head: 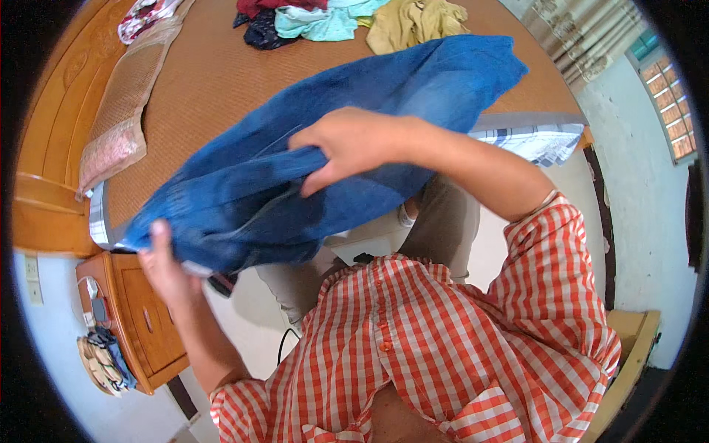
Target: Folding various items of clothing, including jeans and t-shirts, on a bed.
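A blue denim garment (266, 183), probably a pair of jeans, stretches between my hands over the near edge of the bed. My left hand (166, 271) grips its left end, thumb on top, where a pale patch shows below. Midway along the cloth, my right hand (354, 144) pinches a folded layer between thumb and fingers. The far part of the garment fans out to the upper right, above the bed mat (221, 72). Folds hide the fingers of my left hand.
Crumpled clothes lie at the bed's far side, among them a mint-green piece (316, 22) and a mustard one (415, 25). A woven pillow (119, 105) rests by the wooden headboard (66, 83). A wooden nightstand (144, 315) stands at lower left; a patterned curtain (587, 39) hangs at right.
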The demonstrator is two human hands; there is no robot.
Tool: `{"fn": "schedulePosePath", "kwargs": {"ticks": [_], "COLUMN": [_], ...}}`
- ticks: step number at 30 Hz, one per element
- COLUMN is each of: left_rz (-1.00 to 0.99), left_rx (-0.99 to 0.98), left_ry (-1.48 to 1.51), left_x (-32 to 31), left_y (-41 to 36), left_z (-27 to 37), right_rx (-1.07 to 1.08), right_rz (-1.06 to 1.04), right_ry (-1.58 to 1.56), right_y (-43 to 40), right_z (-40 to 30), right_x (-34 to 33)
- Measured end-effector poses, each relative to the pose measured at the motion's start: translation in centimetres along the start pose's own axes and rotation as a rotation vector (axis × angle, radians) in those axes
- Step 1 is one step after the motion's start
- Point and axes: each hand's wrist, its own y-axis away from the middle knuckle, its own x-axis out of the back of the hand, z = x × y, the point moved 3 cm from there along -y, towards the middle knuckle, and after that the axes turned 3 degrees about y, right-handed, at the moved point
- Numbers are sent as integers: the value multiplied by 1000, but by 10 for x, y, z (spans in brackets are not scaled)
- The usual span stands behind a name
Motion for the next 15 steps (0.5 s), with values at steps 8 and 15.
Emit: {"fn": "schedulePosePath", "kwargs": {"ticks": [8,15], "left_rz": [240,291], "left_rx": [62,147], "left_ry": [165,138], "left_x": [112,200], "left_y": [-52,-93], "left_z": [43,7], "right_rx": [-501,-275], "right_rz": [-228,183], "right_ry": [464,638], "right_y": [142,182], "right_z": [165,200], "right_x": [25,31]}}
